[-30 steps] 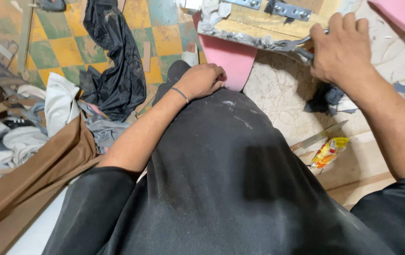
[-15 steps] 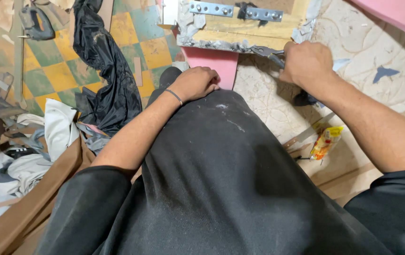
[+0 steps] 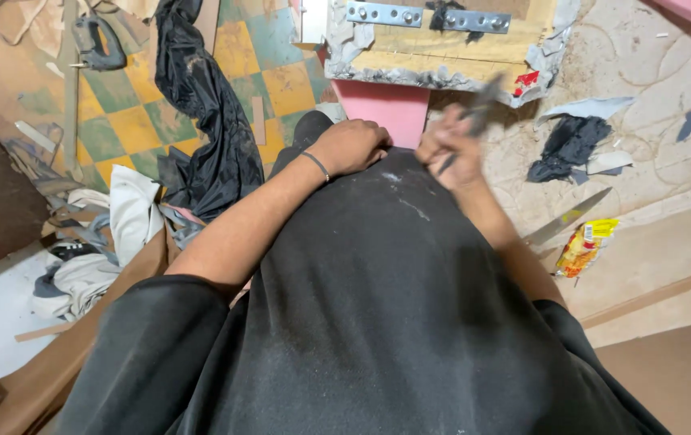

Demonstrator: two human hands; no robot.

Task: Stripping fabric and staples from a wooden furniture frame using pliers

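My left hand [image 3: 353, 145] rests closed on my black-clad knee, beside a pink foam piece [image 3: 386, 109]; whether its fingers pinch the foam is hidden. My right hand [image 3: 450, 149], blurred by motion, sits just right of it and grips pliers [image 3: 474, 113] that point up toward a wooden frame [image 3: 442, 44]. The frame has grey fabric stapled along its edge and two metal brackets [image 3: 418, 16] screwed on top.
A knife [image 3: 567, 217] and a yellow snack wrapper [image 3: 583, 246] lie on the floor at right. Grey and black fabric scraps [image 3: 571, 137] lie near the frame. A black cloth [image 3: 204, 113], pale rags [image 3: 112, 234] and a power tool [image 3: 96, 40] lie at left.
My right hand has pulled back from the frame's edge toward my knee, still holding the pliers. The left hand has stayed on the knee. The camera shifted slightly.
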